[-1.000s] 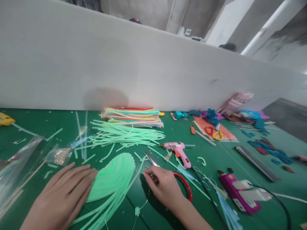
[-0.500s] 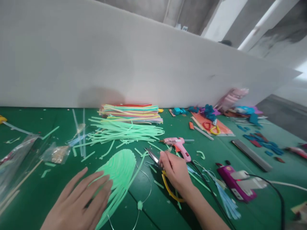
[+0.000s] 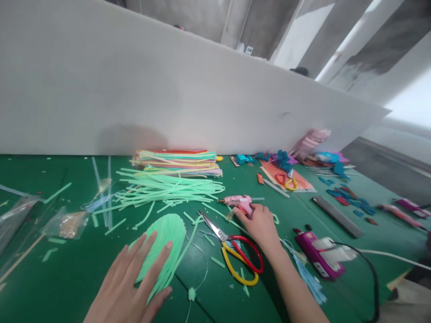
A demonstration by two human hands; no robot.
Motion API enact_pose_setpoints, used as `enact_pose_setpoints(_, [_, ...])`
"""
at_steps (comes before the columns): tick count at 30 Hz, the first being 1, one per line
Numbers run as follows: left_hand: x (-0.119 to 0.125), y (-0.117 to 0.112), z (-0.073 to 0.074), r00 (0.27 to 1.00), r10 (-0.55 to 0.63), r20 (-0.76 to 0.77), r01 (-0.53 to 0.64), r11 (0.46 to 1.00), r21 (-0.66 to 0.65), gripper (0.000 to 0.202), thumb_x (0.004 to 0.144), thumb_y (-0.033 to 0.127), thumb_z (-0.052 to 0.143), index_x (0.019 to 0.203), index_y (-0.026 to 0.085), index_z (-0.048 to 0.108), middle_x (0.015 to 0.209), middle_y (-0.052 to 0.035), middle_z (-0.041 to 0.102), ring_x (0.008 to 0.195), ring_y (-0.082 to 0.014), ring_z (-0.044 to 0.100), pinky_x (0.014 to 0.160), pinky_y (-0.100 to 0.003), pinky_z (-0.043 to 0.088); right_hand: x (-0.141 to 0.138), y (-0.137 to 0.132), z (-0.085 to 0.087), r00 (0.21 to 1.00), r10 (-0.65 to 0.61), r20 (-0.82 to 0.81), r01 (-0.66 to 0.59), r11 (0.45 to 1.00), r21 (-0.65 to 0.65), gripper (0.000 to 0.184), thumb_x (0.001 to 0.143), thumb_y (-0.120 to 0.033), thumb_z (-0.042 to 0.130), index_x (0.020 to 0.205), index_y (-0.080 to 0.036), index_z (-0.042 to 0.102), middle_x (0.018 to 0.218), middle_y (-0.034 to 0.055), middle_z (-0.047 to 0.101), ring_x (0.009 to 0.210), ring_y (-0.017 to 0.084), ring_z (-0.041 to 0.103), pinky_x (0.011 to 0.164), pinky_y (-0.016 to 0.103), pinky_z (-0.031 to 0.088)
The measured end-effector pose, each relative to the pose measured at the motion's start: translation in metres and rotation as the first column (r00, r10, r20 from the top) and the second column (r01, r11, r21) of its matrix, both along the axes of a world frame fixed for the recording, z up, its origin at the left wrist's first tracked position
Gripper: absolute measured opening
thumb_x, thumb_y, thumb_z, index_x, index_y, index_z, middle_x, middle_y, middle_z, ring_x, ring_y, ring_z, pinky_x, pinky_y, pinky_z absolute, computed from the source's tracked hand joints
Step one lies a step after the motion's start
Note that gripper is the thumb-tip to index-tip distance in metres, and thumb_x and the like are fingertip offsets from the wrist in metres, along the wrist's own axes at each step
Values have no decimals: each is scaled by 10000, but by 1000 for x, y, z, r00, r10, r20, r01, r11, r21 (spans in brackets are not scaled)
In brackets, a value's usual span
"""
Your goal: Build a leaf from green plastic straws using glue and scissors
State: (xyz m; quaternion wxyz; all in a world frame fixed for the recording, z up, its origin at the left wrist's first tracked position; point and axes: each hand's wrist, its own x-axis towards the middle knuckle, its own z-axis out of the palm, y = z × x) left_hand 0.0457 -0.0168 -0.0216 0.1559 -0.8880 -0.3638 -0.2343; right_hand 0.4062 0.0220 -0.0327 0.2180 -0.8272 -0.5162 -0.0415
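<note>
My left hand [image 3: 134,282] lies with fingers spread on a light green leaf-shaped piece [image 3: 168,233] made of pipe cleaners laid side by side, its loose ends trailing toward me. My right hand [image 3: 261,226] is wrapped round the handle of a pink hot glue gun [image 3: 237,200], whose nozzle points left. Just in front of that hand, scissors [image 3: 232,253] with one red and one yellow handle rest on the table, blades slightly apart. A thin wire with a small green tuft [image 3: 191,294] lies beside the leaf piece.
Behind lie loose green pipe cleaners [image 3: 171,188] and a multicoloured bundle [image 3: 178,162]. On the right are a purple power strip [image 3: 318,255] with plugs and cables, a grey bar [image 3: 336,216] and blue tassels [image 3: 310,278]. A clear bag [image 3: 67,223] sits left. A white partition [image 3: 168,89] rises behind.
My right hand has left the scissors and moved to the glue gun's handle, closing on it. My left hand has shifted further over the leaf piece. The view has shifted slightly.
</note>
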Motion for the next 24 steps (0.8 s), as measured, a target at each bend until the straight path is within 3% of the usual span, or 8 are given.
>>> enact_pose_setpoints(3, [-2,0,-14,979,184,84,-158,956,-248,718,930,522,455,1557,268,214,1471,-140,530,1269,-351,567,900,-504,533,-2,2,-2,1000,2,4,-1,996,-94,397,824,-473,659,967,-104,632,922,190,667,937,343,618,826,395,441])
enact_pose_setpoints(7, [-10,6,-25,913,392,115,-247,753,-609,698,909,575,453,1530,321,260,1447,-94,562,1280,-333,555,951,-538,506,-2,3,6,998,-59,-33,54,989,-135,307,878,-412,589,983,-124,606,875,160,692,850,304,660,711,330,433])
enact_pose_setpoints(11, [-14,13,-18,826,557,85,-315,582,-750,724,863,661,437,1482,291,376,1379,-114,606,1295,-373,511,1007,-597,413,-2,-1,22,978,-190,-91,182,980,-86,465,876,-471,555,1163,-109,509,836,141,701,725,293,669,610,312,407])
enact_pose_setpoints(15, [-14,17,-3,773,632,64,-295,446,-845,786,769,728,487,1400,261,482,1226,-124,660,1111,-349,620,904,-499,487,-12,-5,37,962,-234,-141,234,972,-19,585,802,-574,594,1174,-135,494,854,126,703,728,292,662,608,312,425])
enact_pose_setpoints(17, [-14,18,5,770,637,43,-285,404,-869,812,730,751,504,1348,225,518,1068,-106,686,862,-298,675,743,-416,529,-23,-7,40,969,-165,-185,173,984,32,559,778,-578,611,1147,-166,526,828,94,703,701,272,649,604,307,431])
enact_pose_setpoints(20, [-14,16,13,783,621,29,-260,370,-892,798,770,732,501,1368,205,457,818,-23,659,575,-216,608,562,-317,467,-44,-12,37,967,45,-251,-9,990,143,397,791,-502,609,1045,-197,585,708,40,677,597,226,601,573,292,422])
enact_pose_setpoints(24, [-13,15,13,793,610,-2,-234,302,-924,725,814,711,494,1344,222,431,707,28,598,591,-218,603,557,-281,418,-67,-19,28,941,219,-259,-172,966,191,221,784,-420,621,834,-206,599,594,3,611,494,175,518,510,272,388])
